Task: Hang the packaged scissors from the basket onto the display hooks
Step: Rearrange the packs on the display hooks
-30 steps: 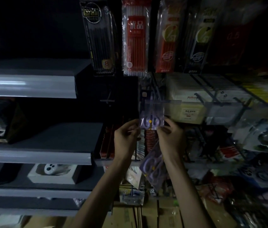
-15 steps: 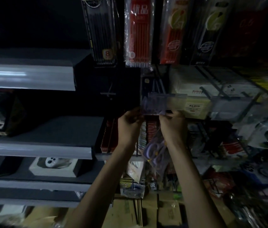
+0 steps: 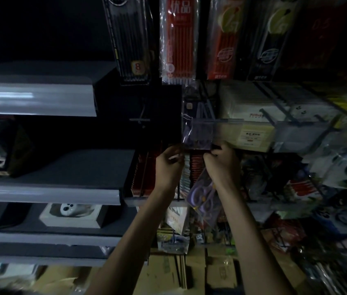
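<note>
Threading the packet of scissors (image 3: 198, 136) onto the hook (image 3: 205, 109) looks like the step in hand. The packet sits high at the left edge of the wire rack (image 3: 271, 116), just right of the grey shelf (image 3: 40, 101); its top is tucked behind the clear price tag (image 3: 228, 124) and its lower edge is between the two hands.

The main risk, as I judge it, is that the hanging hole misses the hook's tip; the tag and the dim light hide that tip, so the aim is by feel. Letting go too soon would drop the packet among the goods below; a hard push could buckle the thin plastic.

A second packet (image 3: 203, 198) dangles under the right wrist; I cannot tell whether that hand holds it or it hangs from the rack. If held, it may slip while the fingers are busy above.

Both forearms reach up and forward, the hands side by side and a little apart. The left hand (image 3: 171, 161) has its fingers curled and seems to pinch the packet's lower left corner; the right hand (image 3: 221, 161), also curled, pinches the bottom edge.
</note>
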Available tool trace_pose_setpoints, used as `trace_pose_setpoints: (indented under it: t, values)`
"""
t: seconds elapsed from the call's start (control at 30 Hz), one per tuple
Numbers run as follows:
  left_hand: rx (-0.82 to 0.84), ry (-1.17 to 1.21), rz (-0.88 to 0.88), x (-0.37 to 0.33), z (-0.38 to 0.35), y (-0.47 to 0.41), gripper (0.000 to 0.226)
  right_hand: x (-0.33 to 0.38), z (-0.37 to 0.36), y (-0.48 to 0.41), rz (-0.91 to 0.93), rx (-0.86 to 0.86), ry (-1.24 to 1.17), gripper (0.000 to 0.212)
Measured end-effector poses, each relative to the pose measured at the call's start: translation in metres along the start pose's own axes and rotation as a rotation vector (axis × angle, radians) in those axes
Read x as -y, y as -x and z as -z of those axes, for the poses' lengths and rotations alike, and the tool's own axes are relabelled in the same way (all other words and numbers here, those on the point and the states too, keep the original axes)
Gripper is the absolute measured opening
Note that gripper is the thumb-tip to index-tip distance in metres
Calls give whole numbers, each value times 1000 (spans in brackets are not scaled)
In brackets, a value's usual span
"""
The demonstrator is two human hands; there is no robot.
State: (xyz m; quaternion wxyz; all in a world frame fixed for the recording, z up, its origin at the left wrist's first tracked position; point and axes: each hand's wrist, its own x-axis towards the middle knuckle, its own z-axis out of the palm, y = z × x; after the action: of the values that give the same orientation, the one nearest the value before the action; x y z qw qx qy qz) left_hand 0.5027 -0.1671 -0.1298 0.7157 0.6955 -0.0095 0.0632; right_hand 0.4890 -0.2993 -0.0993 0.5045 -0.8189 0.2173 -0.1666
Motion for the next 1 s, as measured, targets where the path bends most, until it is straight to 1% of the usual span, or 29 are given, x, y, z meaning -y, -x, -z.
trace_pose_setpoints:
  t: [0.13, 0.2, 0.27, 0.33, 0.4, 0.47, 0.63, 0.73, 0.8, 0.9, 1.0]
  values:
    - [17, 14, 59, 4, 1, 1, 40, 2, -2, 5, 22, -16, 11, 35]
    - [44, 12, 82, 4, 5, 6, 45, 1, -2, 9, 27, -33, 56, 40]
    - [79, 5, 78, 3, 9, 14, 45, 0, 1, 14, 36, -62, 119, 39]
    - [105, 2, 63, -2, 15, 25, 38, -3, 5, 21, 85, -98, 134, 31]
    - [144, 24, 52, -9, 19, 38, 28, -7, 7, 27, 174, -137, 104, 19]
    - [211, 57, 63, -20, 23, 54, 22, -10, 10, 33, 251, -179, 54, 14]
    - [426, -15, 48, -26, 41, 101, 30, -16, 13, 49, 343, -203, -64, 25]
    - [485, -95, 22, -15, 46, 115, 25, -20, 12, 58, 353, -212, -112, 30]
    - [492, -141, -10, -10, 48, 119, 24, -19, 12, 65, 361, -231, -138, 30]
    - [438, -221, -57, -3, 49, 123, 24, -15, 13, 80, 369, -206, -231, 30]
    - [367, -149, 19, -1, 50, 134, 24, -18, 22, 93, 404, -152, -334, 32]
